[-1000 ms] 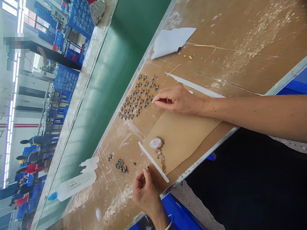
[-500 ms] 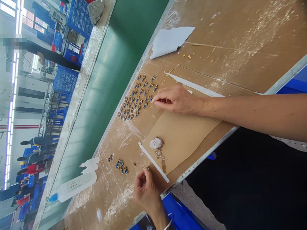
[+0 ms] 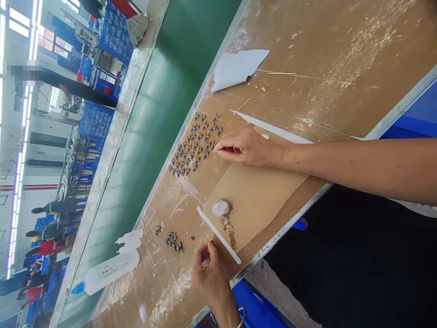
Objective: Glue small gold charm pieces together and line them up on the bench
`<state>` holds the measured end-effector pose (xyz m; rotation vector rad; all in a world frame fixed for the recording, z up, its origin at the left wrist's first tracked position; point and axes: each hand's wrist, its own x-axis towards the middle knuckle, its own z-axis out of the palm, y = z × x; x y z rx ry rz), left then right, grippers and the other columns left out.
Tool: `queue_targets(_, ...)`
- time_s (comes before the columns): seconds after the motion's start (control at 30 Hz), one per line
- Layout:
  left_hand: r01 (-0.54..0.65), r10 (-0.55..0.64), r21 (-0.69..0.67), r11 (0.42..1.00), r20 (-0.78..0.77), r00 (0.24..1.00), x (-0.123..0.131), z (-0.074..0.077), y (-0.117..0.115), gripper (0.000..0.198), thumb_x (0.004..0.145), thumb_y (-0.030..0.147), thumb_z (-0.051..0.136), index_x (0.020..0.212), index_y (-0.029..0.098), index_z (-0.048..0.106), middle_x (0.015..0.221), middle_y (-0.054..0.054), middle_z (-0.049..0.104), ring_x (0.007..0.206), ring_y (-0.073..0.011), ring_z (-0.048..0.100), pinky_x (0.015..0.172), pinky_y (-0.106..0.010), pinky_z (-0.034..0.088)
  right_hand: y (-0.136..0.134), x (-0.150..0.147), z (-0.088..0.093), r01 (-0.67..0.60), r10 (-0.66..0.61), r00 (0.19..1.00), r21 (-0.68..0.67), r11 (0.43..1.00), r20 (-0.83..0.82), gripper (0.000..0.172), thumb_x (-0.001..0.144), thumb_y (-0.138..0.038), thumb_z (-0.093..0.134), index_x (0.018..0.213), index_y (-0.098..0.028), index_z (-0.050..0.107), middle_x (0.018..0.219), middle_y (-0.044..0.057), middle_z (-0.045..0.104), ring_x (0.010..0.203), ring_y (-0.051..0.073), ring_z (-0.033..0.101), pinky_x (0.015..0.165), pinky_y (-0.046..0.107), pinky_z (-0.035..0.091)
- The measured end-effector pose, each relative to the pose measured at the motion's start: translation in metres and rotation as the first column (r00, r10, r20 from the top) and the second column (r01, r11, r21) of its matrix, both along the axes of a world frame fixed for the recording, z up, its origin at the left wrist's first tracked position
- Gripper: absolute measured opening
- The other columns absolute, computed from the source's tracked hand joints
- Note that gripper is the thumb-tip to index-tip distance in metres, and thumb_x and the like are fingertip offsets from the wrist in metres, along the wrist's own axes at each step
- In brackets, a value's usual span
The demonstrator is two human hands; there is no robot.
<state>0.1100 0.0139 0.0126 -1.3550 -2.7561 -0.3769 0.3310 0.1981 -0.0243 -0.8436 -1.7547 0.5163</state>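
My right hand (image 3: 244,146) is closed in a pinch. Its fingertips meet a small blue-and-gold piece (image 3: 214,146) at the near side of many alike pieces (image 3: 191,148) spaced out on the brown tabletop. Lower down, my left hand (image 3: 208,269) has thumb and index finger curled together; what lies between them is too small to make out. Beyond it is a tight cluster of the same pieces (image 3: 171,239). A round container of whitish material (image 3: 221,207) stands on a brown sheet (image 3: 259,196), with a wet, bubbly spill beside it.
White strips (image 3: 218,234) border the brown sheet. A white bottle with a blue cap (image 3: 112,269) lies by smaller white bottles (image 3: 129,241). White paper (image 3: 237,68), thin sticks (image 3: 282,73) and yellow crumbs (image 3: 263,89) are farther up. Past the table edge runs a green belt (image 3: 164,82); people work beyond.
The view has shifted slightly. My right hand stays at the same piece. A small piece that showed at my left fingertips is no longer visible, and those fingers have shifted slightly.
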Motion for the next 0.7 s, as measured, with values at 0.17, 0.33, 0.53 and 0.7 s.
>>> queue_targets(0.17, -0.070, 0.047, 0.146, 0.987, 0.150, 0.987, 0.005, 0.002, -0.010, 0.025, 0.076, 0.046, 0.059, 0.077, 0.022, 0.066, 0.076, -0.001, 0.070, 0.081, -0.0232, 0.067, 0.072, -0.032, 0.052, 0.001, 0.000, -0.001, 0.019, -0.018, 0.999, 0.027, 0.999, -0.032, 0.020, 0.089, -0.021, 0.046, 0.080, -0.016, 0.063, 0.071, 0.001, 0.061, 0.058, 0.007, 0.045, 0.058, 0.023, 0.037)
queue_targets(0.33, -0.236, 0.009, 0.446, 0.864, 0.454, 0.891, 0.008, -0.005, -0.038, 0.023, 0.071, 0.045, 0.067, 0.083, 0.024, 0.065, 0.081, -0.003, 0.072, 0.083, -0.0247, 0.068, 0.079, -0.036, 0.056, -0.005, 0.004, 0.009, 0.070, -0.060, 0.990, 0.083, 0.994, -0.124, 0.015, 0.089, -0.022, 0.048, 0.087, -0.017, 0.062, 0.075, 0.001, 0.062, 0.061, 0.008, 0.049, 0.055, 0.022, 0.039)
queue_targets(0.53, -0.398, -0.295, 0.580, 0.711, 0.760, 0.579, 0.037, -0.015, -0.060, 0.018, 0.063, 0.044, 0.077, 0.072, 0.032, 0.068, 0.070, 0.006, 0.071, 0.067, -0.0170, 0.070, 0.073, -0.031, 0.059, -0.078, 0.001, 0.041, -0.319, 0.338, 0.935, 0.169, 0.933, -0.104, 0.011, 0.090, -0.015, 0.051, 0.093, -0.013, 0.061, 0.083, 0.005, 0.064, 0.079, 0.009, 0.057, 0.073, 0.020, 0.045)
queue_targets(0.7, -0.467, -0.408, 0.596, 0.653, 0.797, 0.446, 0.080, -0.001, -0.060, 0.024, 0.055, 0.039, 0.084, 0.070, 0.027, 0.070, 0.067, 0.009, 0.071, 0.059, -0.0056, 0.066, 0.062, -0.009, 0.052, -0.135, 0.001, 0.051, -0.523, 0.519, 0.852, 0.075, 0.849, 0.062, 0.016, 0.092, -0.016, 0.046, 0.090, -0.013, 0.062, 0.078, 0.004, 0.063, 0.073, 0.009, 0.053, 0.067, 0.020, 0.043)
